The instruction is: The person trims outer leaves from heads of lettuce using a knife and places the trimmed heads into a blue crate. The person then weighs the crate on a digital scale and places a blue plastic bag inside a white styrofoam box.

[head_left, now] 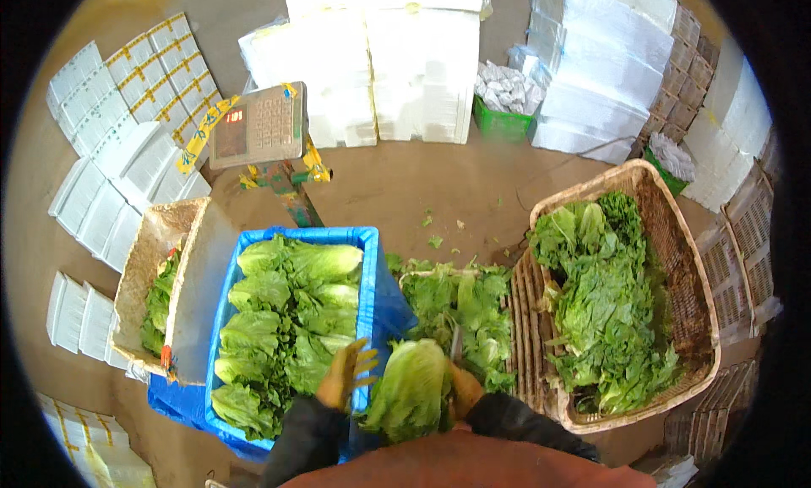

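Note:
A head of leafy lettuce (408, 387) is in front of my body, its right side against my right hand (466, 390). That hand is closed, and what looks like a knife blade (457, 343) rises from it beside the lettuce. My left hand (345, 374), in a yellowish glove, is beside the right rim of a blue-lined crate (369, 285). Its fingers are apart and hold nothing. Rows of lettuce heads (253, 333) fill that crate. Beyond my right hand, loose lettuce leaves (469, 304) are heaped in a low container.
To the right, a tilted plastic basket (694, 285) holds more lettuce. A foam box (196, 285) with greens adjoins the blue-lined crate. Past the crate stands a scale display (260, 124) on a post. White foam boxes (418, 76) are stacked behind. Leaf scraps (435, 241) litter the floor.

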